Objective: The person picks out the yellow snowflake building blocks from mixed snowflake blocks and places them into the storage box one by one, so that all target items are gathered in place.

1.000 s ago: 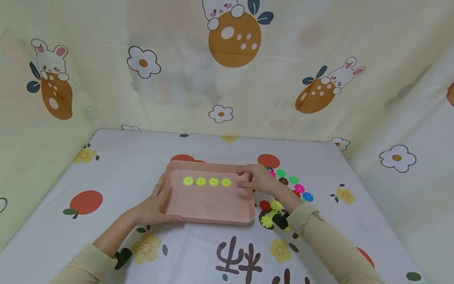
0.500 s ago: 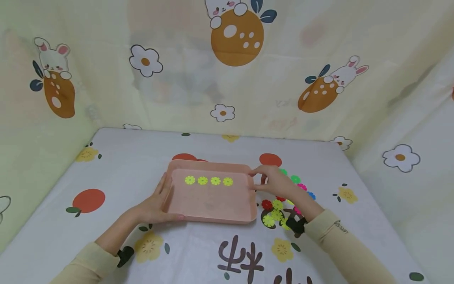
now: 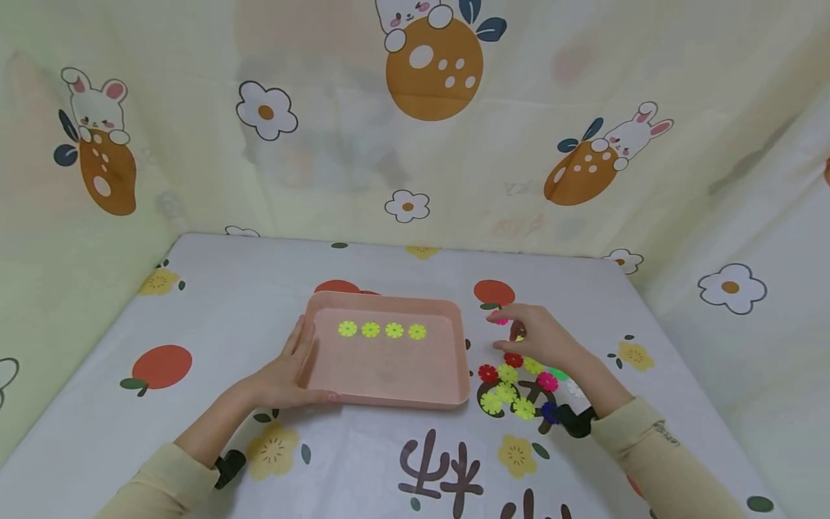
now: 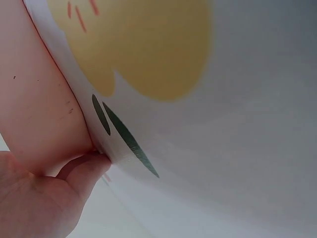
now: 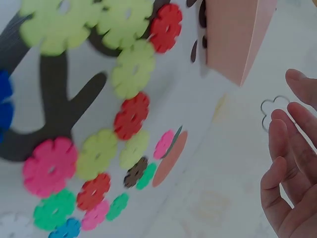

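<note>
A pink rectangular tray (image 3: 389,378) lies on the table, with a row of several yellow snowflake-shaped discs (image 3: 394,330) along its far part. My left hand (image 3: 279,371) holds the tray's near left corner, fingers along the left side and thumb at the front edge; the left wrist view shows the thumb (image 4: 84,171) against the tray's outer wall. Right of the tray, my right hand (image 3: 541,335) hovers over scattered snowflake discs (image 3: 508,373), thumb and fingers apart with nothing between them. It hides some of these discs in the head view.
The loose discs are yellow, red, pink, green, blue, brown and white, as the right wrist view shows; a pink disc (image 5: 51,167) lies among them. A printed white tablecloth (image 3: 363,461) covers the table. A patterned curtain (image 3: 324,158) closes off the back and sides.
My right hand has moved right, away from the tray's right end, to above the loose discs. The left hand stays on the tray, and the row of yellow discs looks the same.
</note>
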### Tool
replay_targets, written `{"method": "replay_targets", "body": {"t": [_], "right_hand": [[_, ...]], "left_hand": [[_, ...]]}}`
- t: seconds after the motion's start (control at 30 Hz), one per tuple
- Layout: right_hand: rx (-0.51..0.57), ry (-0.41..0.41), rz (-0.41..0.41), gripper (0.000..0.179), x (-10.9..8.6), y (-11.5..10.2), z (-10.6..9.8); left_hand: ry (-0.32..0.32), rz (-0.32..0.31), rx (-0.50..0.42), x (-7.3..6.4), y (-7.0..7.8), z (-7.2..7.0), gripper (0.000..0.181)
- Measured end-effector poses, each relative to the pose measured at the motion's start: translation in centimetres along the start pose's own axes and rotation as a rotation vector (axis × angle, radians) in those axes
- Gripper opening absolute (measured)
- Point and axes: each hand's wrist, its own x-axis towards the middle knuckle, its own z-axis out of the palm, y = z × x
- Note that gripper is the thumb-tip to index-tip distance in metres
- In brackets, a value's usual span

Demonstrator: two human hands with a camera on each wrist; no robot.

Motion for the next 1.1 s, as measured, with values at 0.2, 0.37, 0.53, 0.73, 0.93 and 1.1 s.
{"method": "replay_targets", "body": {"t": [0.2,0.37,0.53,0.73,0.93,1.1], "right_hand": [[0.0,0.033,0.01,0.04,-0.6,1.7,-0.2],[-0.004,0.044,0.052,0.04,-1.0,2.8,-0.2],[-0.009,0.043,0.078,0.039,-1.2,3.9,0.0],[-0.023,-0.004,0.129,0.037,-1.2,5.0,0.2],[-0.017,-0.058,0.197,0.037,-0.9,6.1,0.5],[-0.011,-0.089,0.229,0.035,-0.6,6.9,0.9]], "left_hand": [[0.002,0.007,0.002,0.1,-0.2,0.0,0.126],[0.004,0.004,0.001,0.2,-0.3,0.1,0.125],[0.005,0.003,-0.005,0.1,-0.1,0.0,0.125],[0.006,0.007,-0.005,0.0,0.0,-0.1,0.126],[0.004,0.013,-0.003,0.0,0.1,-0.1,0.126],[0.001,0.013,-0.003,-0.1,0.2,-0.2,0.126]]}}
